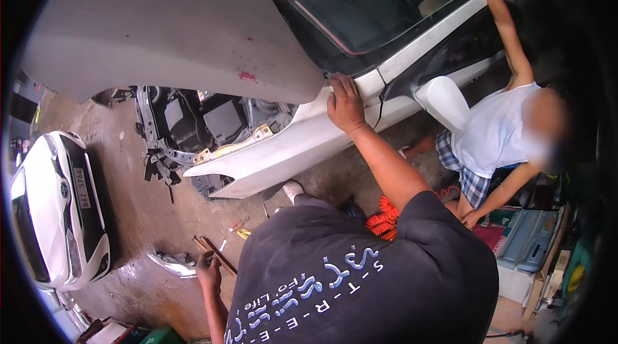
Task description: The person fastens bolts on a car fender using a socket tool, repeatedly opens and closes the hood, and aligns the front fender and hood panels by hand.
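My right hand [346, 103] rests on the white car's bodywork at the base of the windshield, its fingers laid out beside the rear corner of the raised grey hood [193, 28]. Below that hood, the white fender [277, 156] runs along the exposed engine bay [212, 117]. Low on the left side, my left hand [207, 270] hangs with its fingers curled. Thin brown sticks [221, 255] show right beside that hand. Whether it grips one of them, I cannot tell.
Another person in a white shirt [492, 128] stands by the side mirror [443, 103], one arm over the car. A coiled orange hose [385, 218] lies near me. A white car [61, 209] is parked left. A headlight [174, 262] lies on the floor; a blue case [531, 238] sits right.
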`<action>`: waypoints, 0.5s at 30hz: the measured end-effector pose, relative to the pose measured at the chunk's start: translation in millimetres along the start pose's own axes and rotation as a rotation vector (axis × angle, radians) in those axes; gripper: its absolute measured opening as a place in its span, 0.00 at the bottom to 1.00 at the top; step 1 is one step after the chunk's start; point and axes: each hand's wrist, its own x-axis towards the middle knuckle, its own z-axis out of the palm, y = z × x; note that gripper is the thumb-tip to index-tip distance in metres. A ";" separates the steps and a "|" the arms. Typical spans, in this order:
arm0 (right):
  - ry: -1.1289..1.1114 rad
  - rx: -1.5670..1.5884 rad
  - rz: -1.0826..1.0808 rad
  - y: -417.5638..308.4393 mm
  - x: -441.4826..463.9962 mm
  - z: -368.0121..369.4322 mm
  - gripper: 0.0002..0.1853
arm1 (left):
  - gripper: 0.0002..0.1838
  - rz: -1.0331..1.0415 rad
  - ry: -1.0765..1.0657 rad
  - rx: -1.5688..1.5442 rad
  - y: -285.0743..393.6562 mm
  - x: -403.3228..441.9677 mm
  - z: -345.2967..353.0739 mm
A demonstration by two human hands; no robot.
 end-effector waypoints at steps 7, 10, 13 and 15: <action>0.081 -0.026 0.036 24.3 59.9 24.7 0.21 | 0.17 0.100 -0.027 0.018 15.9 41.5 6.9; 0.096 -0.035 0.016 40.9 64.5 38.7 0.20 | 0.18 -0.029 -0.014 0.026 71.3 45.1 3.9; 0.054 0.008 0.082 33.9 62.0 38.5 0.18 | 0.18 0.052 0.043 0.037 42.2 65.1 11.1; 0.061 0.005 0.063 34.6 62.6 42.2 0.18 | 0.18 0.045 0.067 0.046 59.6 56.3 10.6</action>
